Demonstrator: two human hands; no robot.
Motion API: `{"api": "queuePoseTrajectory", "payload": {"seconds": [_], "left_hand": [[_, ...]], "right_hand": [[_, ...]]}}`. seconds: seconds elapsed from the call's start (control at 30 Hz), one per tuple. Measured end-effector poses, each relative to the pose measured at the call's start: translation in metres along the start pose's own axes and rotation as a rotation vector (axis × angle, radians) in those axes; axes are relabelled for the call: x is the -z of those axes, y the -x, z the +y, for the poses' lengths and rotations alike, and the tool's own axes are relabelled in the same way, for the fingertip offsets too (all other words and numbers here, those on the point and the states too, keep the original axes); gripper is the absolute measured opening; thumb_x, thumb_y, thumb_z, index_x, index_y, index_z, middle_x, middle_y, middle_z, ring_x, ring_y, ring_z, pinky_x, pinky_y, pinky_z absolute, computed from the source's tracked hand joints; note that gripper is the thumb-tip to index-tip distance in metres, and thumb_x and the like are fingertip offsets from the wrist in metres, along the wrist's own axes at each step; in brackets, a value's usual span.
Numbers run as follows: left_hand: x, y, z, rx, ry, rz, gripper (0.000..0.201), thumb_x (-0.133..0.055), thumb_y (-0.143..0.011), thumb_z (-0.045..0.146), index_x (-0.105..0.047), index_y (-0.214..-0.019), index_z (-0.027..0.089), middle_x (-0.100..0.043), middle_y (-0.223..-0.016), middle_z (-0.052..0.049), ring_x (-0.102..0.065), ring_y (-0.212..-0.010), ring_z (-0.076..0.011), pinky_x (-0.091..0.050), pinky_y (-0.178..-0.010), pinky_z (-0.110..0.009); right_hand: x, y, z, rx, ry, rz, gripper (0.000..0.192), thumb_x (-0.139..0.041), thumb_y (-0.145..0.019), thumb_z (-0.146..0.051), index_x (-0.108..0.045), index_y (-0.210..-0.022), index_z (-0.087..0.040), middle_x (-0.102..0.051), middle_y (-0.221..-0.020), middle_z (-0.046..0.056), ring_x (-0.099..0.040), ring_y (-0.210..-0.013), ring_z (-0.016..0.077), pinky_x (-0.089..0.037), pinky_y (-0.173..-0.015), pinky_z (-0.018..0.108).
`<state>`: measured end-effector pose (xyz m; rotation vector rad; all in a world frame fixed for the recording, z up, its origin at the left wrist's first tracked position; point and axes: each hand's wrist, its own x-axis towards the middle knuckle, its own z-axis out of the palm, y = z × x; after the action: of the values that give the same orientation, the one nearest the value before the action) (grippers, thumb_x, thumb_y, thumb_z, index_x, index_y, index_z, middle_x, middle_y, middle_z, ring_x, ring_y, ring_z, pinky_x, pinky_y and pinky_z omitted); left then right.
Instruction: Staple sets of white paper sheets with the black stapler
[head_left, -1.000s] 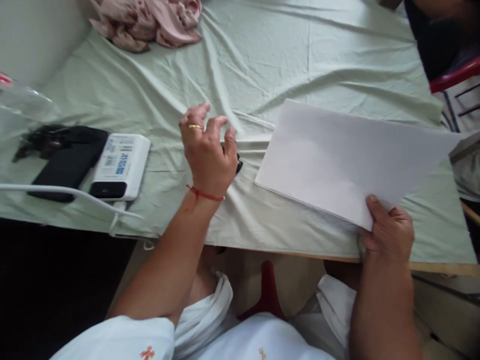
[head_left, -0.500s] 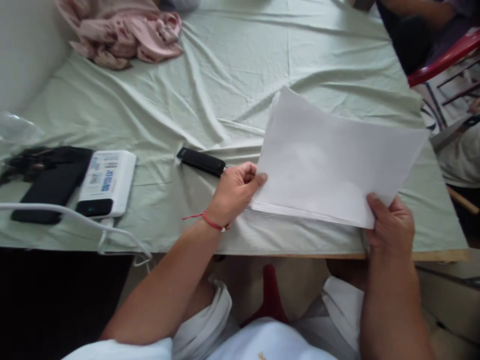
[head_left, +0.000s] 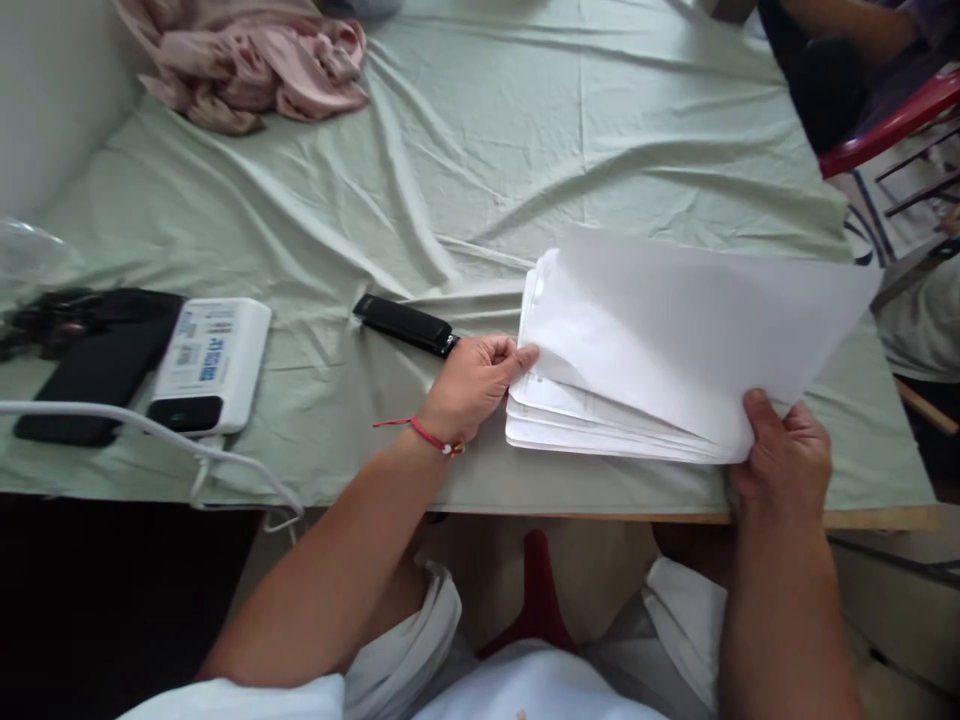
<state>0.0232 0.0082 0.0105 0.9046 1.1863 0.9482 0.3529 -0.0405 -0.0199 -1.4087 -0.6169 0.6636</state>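
Sheets have fanned out | white (blank top) | left grip, right grip pinching them

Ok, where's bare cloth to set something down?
Widest: the green cloth between the pink fabric and the paper stack. Smaller: between the white power bank and the slim black device. Crowded: near left, around the white cable and flat black item.

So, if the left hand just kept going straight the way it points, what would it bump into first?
The stack of white paper, most likely: the left hand points at its left edge, and the thumb overlaps that edge. How they touch underneath is hidden.
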Motion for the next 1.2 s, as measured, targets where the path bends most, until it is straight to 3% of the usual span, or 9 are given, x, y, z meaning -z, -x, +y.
{"api": "queuePoseTrajectory", "payload": {"seconds": [0.1, 0.23, 0.37, 0.5, 0.7, 0.87, 1.0, 1.2], "left_hand": [[0.000, 0.001, 0.001, -0.007, 0.022, -0.068, 0.067, -0.100, -0.067, 0.070, -0.055, -0.062, 0.020, -0.046, -0.059, 0.005, -0.036, -0.055, -0.0086, -0.028, -0.053, -0.026], [0.002, 0.001, -0.003, 0.042, 0.025, -0.223, 0.059, -0.106, -0.062, 0.061, -0.068, -0.074, 0.018, -0.060, -0.072, 0.001, -0.048, -0.065, -0.0111, -0.036, -0.059, -0.024], [0.002, -0.001, -0.012, 0.087, 0.013, -0.161, 0.063, -0.102, -0.068, 0.068, -0.061, -0.064, 0.020, -0.051, -0.062, 0.002, -0.043, -0.060, -0.0121, -0.032, -0.055, -0.026], [-0.001, -0.001, -0.012, 0.095, 0.091, -0.194, 0.059, -0.099, -0.072, 0.069, -0.065, -0.067, 0.020, -0.056, -0.063, 0.001, -0.048, -0.059, -0.0135, -0.037, -0.055, -0.027], [0.004, 0.002, -0.001, 0.058, 0.050, -0.247, 0.048, -0.108, -0.064, 0.046, -0.070, -0.073, 0.018, -0.060, -0.067, 0.003, -0.047, -0.055, -0.0077, -0.036, -0.053, -0.023], [0.004, 0.004, 0.001, 0.094, -0.009, -0.192, 0.057, -0.103, -0.070, 0.057, -0.060, -0.064, 0.020, -0.063, -0.057, 0.000, -0.038, -0.049, -0.0069, -0.027, -0.048, -0.023], [0.003, 0.002, -0.002, 0.094, 0.002, -0.174, 0.061, -0.101, -0.071, 0.062, -0.057, -0.064, 0.021, -0.059, -0.054, 0.001, -0.043, -0.049, -0.0078, -0.032, -0.049, -0.022], [0.002, 0.000, -0.010, 0.094, 0.131, -0.099, 0.057, -0.091, -0.081, 0.073, -0.072, -0.083, 0.019, -0.070, -0.074, -0.004, -0.062, -0.066, -0.0156, -0.044, -0.054, -0.024]], "right_hand": [[-0.001, -0.001, -0.001, 0.022, -0.022, 0.022, 0.047, -0.102, -0.060, -0.038, -0.079, -0.094, -0.016, -0.081, -0.096, 0.003, -0.076, -0.092, 0.0130, -0.065, -0.092, 0.024], [0.000, -0.003, -0.002, 0.050, -0.050, 0.072, 0.043, -0.101, -0.062, -0.035, -0.076, -0.093, -0.017, -0.080, -0.099, 0.003, -0.077, -0.097, 0.0137, -0.065, -0.097, 0.025], [-0.002, -0.002, -0.002, 0.054, -0.065, 0.095, 0.038, -0.100, -0.063, -0.033, -0.077, -0.089, -0.018, -0.081, -0.096, 0.002, -0.076, -0.093, 0.0132, -0.066, -0.096, 0.025], [-0.001, -0.001, -0.003, 0.073, -0.076, 0.094, 0.036, -0.101, -0.063, -0.034, -0.077, -0.088, -0.021, -0.082, -0.096, -0.001, -0.077, -0.093, 0.0131, -0.068, -0.099, 0.027], [0.002, -0.008, -0.004, 0.047, -0.110, 0.180, 0.041, -0.102, -0.059, -0.029, -0.076, -0.089, -0.019, -0.082, -0.100, 0.000, -0.076, -0.092, 0.0125, -0.068, -0.093, 0.024], [0.000, -0.011, -0.002, 0.032, -0.092, 0.160, 0.041, -0.101, -0.061, -0.031, -0.077, -0.091, -0.016, -0.081, -0.098, 0.004, -0.075, -0.088, 0.0133, -0.067, -0.089, 0.023], [0.001, -0.012, 0.000, 0.007, -0.097, 0.164, 0.038, -0.100, -0.063, -0.028, -0.077, -0.090, -0.015, -0.082, -0.100, 0.005, -0.075, -0.084, 0.0132, -0.068, -0.088, 0.025], [0.004, -0.012, -0.002, -0.040, -0.092, 0.141, 0.036, -0.098, -0.063, -0.026, -0.076, -0.089, -0.017, -0.082, -0.097, 0.002, -0.077, -0.085, 0.0135, -0.069, -0.085, 0.024]]}}
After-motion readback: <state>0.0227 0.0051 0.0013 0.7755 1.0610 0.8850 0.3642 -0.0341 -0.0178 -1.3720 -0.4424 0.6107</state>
